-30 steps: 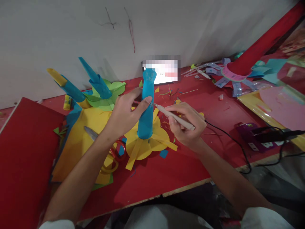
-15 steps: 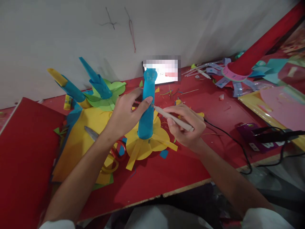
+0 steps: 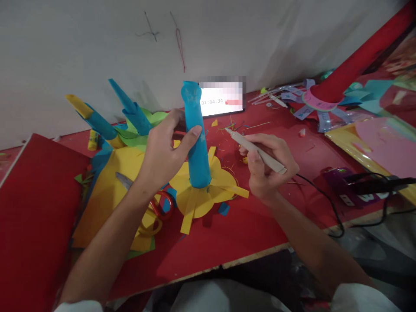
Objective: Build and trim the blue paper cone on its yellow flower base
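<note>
My left hand (image 3: 170, 149) grips a blue paper tube (image 3: 199, 160) around its middle, thumb in front. Pale marks show on the tube, which leans slightly left and has a flared top. Its foot stands in a yellow flower-shaped paper base (image 3: 211, 195) with strips sticking out. Closed around a whitish pen (image 3: 260, 151), my right hand (image 3: 271, 167) is to the right of the tube. The pen's tip points up and left, apart from the tube. Scissors (image 3: 162, 206) with red and yellow handles lie under my left forearm, on yellow paper sheets (image 3: 107, 195).
Two paper flower pieces stand at the back left, one with a blue stem (image 3: 138, 117). A glue stick (image 3: 92, 139) is near them. A phone (image 3: 221, 102) leans on the wall. At the right are a red cone (image 3: 351, 73), a purple box (image 3: 338, 186) and a black cable (image 3: 321, 195).
The pen has drawn away from the tube to the right with my right hand. My left hand has tilted the tube's top leftward, and the yellow base has shifted slightly right.
</note>
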Motion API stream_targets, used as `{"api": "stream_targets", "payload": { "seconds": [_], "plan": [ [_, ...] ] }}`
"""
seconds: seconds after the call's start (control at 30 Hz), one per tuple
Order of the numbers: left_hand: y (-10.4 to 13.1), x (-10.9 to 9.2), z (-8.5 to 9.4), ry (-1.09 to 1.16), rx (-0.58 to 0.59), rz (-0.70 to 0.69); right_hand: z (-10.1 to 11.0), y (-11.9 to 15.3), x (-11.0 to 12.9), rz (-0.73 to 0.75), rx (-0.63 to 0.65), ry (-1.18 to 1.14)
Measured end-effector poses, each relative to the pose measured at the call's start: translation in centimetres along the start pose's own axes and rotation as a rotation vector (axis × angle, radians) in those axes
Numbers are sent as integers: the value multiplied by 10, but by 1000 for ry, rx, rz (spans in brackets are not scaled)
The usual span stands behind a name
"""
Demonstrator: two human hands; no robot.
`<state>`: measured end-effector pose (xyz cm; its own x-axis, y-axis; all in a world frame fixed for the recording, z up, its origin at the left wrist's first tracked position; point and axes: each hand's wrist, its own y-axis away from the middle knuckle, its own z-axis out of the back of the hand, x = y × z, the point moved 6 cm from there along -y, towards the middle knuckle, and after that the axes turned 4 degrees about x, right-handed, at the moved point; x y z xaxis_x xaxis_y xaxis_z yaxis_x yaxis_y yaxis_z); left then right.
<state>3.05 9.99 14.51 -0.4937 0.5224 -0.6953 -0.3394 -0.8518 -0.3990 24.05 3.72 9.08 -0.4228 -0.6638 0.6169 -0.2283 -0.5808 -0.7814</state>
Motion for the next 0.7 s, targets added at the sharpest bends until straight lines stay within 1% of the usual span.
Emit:
{"api": "stream_targets", "payload": {
  "seconds": [0.07,0.13,0.27,0.4,0.6,0.7],
  "plan": [
    [1,1,2,-10,-35,22,1,-1,2,10,-7,18],
    [1,2,1,-27,-52,40,-1,-3,5,54,17,-1],
    [0,8,-4,-33,-27,65,-11,-7,11,161,151,-74],
    [-2,14,-7,-40,-21,67,-21,-6,16,211,285,-91],
    [-3,20,-4,-19,-51,64,-26,-1,22,301,373,-84],
    [-3,21,-5,-14,-51,66,-30,4,23,370,441,-46]
  ]
}}
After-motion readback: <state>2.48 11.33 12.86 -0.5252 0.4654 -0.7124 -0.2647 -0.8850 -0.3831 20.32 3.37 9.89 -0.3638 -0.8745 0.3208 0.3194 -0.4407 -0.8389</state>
